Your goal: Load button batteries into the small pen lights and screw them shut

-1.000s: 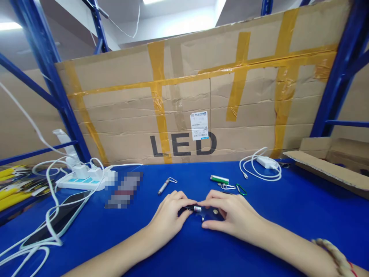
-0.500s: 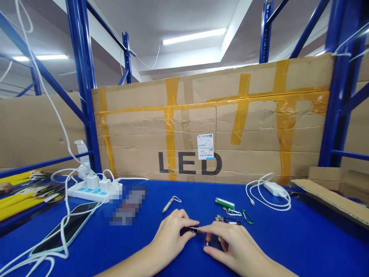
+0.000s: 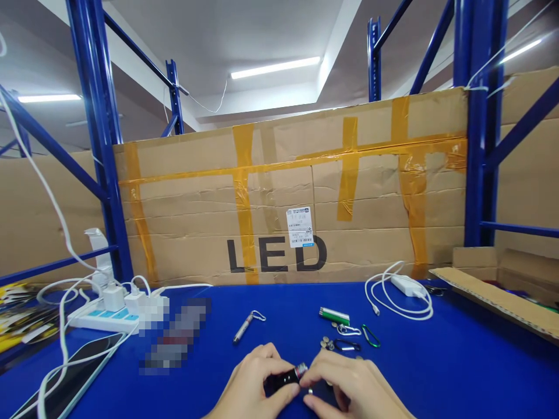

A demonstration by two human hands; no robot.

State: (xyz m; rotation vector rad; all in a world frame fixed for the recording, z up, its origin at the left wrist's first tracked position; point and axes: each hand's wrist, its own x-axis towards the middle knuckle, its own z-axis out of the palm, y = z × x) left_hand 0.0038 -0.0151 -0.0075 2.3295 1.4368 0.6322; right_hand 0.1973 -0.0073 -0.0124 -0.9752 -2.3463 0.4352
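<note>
Tube [image 3: 286,379] clamped in the left hand [image 3: 253,378], a small silvery piece [image 3: 310,391] could drop through a loose pinch by the right hand [image 3: 353,381], whose hold is unclear.

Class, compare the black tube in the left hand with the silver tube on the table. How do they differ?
Colour: the black tube is dark with a silvery end, while the silver tube is pale and metallic.
Position: the black tube is held in the left hand; the silver tube lies on the blue table.
View: fingers partly cover the black tube, whereas the silver tube and its clip lie uncovered.
Shared: both are slim and rounded.
</note>
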